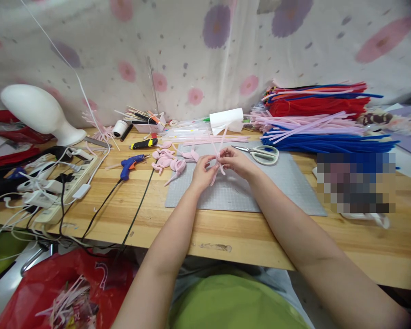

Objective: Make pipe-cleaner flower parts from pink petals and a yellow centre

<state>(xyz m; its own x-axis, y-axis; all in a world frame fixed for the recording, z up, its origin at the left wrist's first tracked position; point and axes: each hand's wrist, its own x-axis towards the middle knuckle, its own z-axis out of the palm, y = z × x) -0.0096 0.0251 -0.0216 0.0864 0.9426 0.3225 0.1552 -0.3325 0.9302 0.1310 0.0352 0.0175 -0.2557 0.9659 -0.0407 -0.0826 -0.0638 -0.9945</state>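
Over a grey cutting mat, my left hand and my right hand meet and pinch a pink pipe cleaner piece. Its thin ends stick up and down between my fingertips. Both hands have their fingers closed on it. Just left of my left hand lie several finished pink looped pieces at the mat's corner. Scissors with pale handles lie on the mat just right of my right hand.
Stacks of pink, blue and red pipe cleaners fill the back right. A blue glue gun, a utility knife, a power strip with cables and a white foam head sit left. A red bag lies below the table edge.
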